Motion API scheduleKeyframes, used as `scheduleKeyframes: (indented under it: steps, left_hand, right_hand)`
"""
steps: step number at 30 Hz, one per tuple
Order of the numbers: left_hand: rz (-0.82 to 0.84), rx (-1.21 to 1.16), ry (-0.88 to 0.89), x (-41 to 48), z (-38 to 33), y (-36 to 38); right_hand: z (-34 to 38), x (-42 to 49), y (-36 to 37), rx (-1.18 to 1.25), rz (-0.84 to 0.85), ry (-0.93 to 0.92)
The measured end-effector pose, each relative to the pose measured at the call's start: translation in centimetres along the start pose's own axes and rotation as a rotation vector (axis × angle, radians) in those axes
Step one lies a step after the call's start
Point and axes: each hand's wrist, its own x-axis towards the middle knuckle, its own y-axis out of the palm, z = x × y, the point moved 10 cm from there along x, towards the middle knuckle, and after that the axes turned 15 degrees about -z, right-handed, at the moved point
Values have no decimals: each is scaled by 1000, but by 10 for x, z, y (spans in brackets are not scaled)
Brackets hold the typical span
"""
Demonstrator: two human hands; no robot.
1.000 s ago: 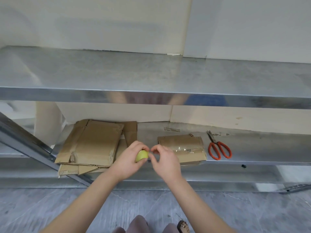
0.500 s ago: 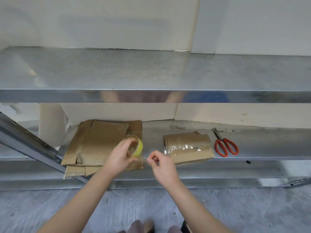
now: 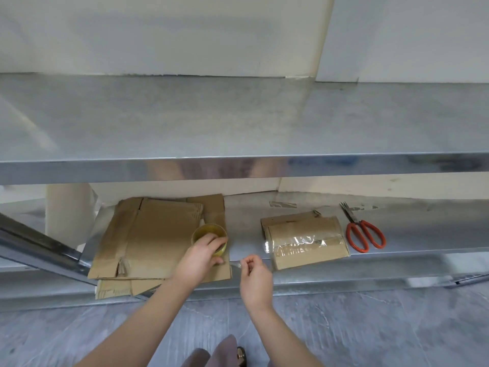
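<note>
One roll of yellowish tape (image 3: 209, 234), just left of centre in the lower half of the frame, over the right-hand part of the flattened cardboard (image 3: 148, 239); resting on it or held just above it, not possible to tell. Left hand (image 3: 197, 260) clamped over that roll from the near side, with fingers curled across its top rim and thumb at its lower edge. One thin clear strip of tape (image 3: 235, 265), short, running from the roll toward the lower right. Right hand (image 3: 255, 279) just right of the left one and apart from it, with thumb and forefinger pinched together on the strip's free end and the other fingers curled in.

Counted on the lower shelf (image 3: 410, 234):
- One stack of flattened cardboard at left, at least two layers, with a lower layer peeking out at the near edge.
- One small folded cardboard piece (image 3: 304, 242) right of centre, with a band of crinkled clear tape across its face.
- One pair of scissors (image 3: 363, 233) with two red handles, further right, blades toward the back, near the folded piece but not touching it.
- One tape scrap (image 3: 282, 204) stuck to the metal behind the folded piece.

Two metal shelves in all, with the upper shelf (image 3: 238, 120) spanning the middle of the frame. Grey floor (image 3: 370, 327) along the bottom, with one shoe tip (image 3: 240, 354) at bottom centre.
</note>
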Motion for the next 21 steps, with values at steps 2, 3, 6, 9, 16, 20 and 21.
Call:
scheduleKeyframes:
  steps: [2, 3, 6, 9, 16, 20, 21]
  left_hand:
    - [-2, -2, 9, 4, 0, 5]
    - [-8, -7, 7, 5, 1, 7]
    - [-30, -21, -5, 8, 2, 13]
    - [-80, -3, 53, 7, -3, 14]
    - [-151, 213, 213, 8, -12, 10]
    - [-140, 262, 220, 8, -17, 10]
    - [-128, 273, 221, 7, -17, 10]
  right_hand:
    - [-6, 6, 3, 6, -36, 32]
    - [-7, 9, 4, 8, -53, 41]
    - [-8, 21, 8, 2, -93, 40]
    - [-7, 29, 10, -63, -114, 1]
    - [-6, 27, 13, -244, -125, -84]
    - [-4, 24, 14, -230, -71, -94]
    - [-2, 22, 13, -215, -63, -115]
